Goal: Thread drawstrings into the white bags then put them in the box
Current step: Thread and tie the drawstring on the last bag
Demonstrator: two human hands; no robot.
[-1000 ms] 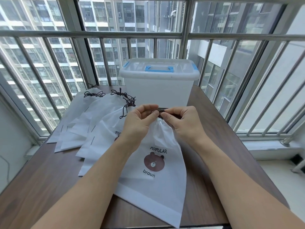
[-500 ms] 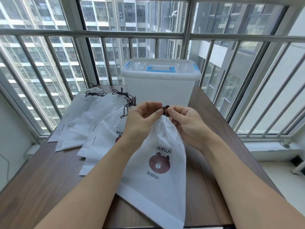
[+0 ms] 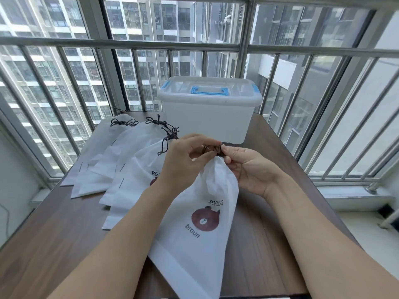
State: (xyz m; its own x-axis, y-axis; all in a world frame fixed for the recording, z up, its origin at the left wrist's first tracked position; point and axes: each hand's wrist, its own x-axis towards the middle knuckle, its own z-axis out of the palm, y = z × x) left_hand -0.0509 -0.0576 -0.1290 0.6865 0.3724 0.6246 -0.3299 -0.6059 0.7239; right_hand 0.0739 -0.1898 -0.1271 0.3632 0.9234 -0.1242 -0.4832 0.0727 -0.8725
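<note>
Since a second ago the white fabric drawstring bag with the brown bear print [image 3: 200, 214] has swung a bit, its gathered neck now bunched tighter and lifted off the dark wood table [image 3: 54, 229] while the bottom hem stays down near me. Both hands are up at the neck: my left hand [image 3: 183, 162] pinches the dark brown drawstring cord [image 3: 212, 148] between thumb and fingertips, and my right hand [image 3: 248, 169] nips the same knotty bit from the other side, fingers closed small on it. Long axis of the bag runs from the hem by my left forearm up and away to the neck, leaning slightly right. Behind it sits the translucent white plastic storage box with the blue handle [image 3: 207, 117], lid on, so I can't really tell what's inside. Off to the left is a fanned pile of more white bags [image 3: 112, 160] with cords at their tops; they overlap, so the count's hard to make out.
</note>
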